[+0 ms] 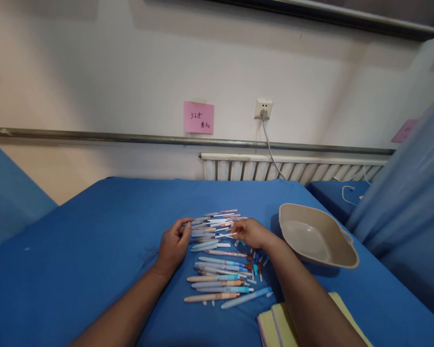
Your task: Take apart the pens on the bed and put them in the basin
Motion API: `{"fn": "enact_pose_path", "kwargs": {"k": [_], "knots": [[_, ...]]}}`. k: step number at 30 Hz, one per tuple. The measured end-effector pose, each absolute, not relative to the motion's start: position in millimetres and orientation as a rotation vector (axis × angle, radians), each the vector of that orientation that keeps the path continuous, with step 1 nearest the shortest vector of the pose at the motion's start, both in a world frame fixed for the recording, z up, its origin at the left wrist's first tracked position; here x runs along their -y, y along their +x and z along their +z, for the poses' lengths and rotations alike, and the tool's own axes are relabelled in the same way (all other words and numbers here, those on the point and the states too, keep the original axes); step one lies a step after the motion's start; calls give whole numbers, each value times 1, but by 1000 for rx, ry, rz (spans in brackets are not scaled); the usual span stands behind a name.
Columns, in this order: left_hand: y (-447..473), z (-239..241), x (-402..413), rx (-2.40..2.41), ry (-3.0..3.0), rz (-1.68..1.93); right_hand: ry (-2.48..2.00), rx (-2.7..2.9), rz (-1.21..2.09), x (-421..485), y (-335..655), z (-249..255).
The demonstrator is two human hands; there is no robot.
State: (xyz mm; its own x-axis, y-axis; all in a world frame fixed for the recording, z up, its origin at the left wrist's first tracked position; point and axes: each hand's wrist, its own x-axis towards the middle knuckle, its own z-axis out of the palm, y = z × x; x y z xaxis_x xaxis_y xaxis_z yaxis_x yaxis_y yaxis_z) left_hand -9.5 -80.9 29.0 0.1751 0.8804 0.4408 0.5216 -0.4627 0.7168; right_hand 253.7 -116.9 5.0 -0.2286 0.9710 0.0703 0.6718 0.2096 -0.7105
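Note:
Many ballpoint pens (217,278) in pale blue, peach and grey lie in a loose column on the blue-covered bed. My left hand (173,243) is at the left ends of the upper pens, its thumb and forefinger slightly apart and close to the tips. On the other side, my right hand (251,232) pinches a thin white stick (226,235) above the pens; its exact kind is too small to make out. Small brown and blue pen parts (255,267) lie to the right of the middle pens, partly beside my right forearm.
A beige plastic basin (318,236) stands to the right, near my right forearm. A folded yellow towel (275,325) lies under that forearm. Behind the bed are a radiator (246,168), a metal rail (130,138) and a plugged-in cable (269,144). A blue curtain (412,207) hangs at the right.

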Motion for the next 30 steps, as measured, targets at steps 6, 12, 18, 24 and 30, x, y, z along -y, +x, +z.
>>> {"fn": "enact_pose_path", "kwargs": {"k": [6, 12, 18, 24, 30], "knots": [[-9, 24, 79, -1296, 2079, 1121, -1738, 2265, 325, 136, 242, 54], [-10, 20, 77, -1283, 2125, 1040, -1905, 2308, -5, 150, 238, 83], [-9, 16, 74, -1246, 2177, 977, -2148, 2223, -12, 144, 246, 76], [-5, 14, 75, -1129, 2310, 892, -1982, 2194, 179, 140, 235, 59], [-5, 18, 78, -1130, 2376, 972, -1752, 2411, 514, 145, 206, 46]]}}
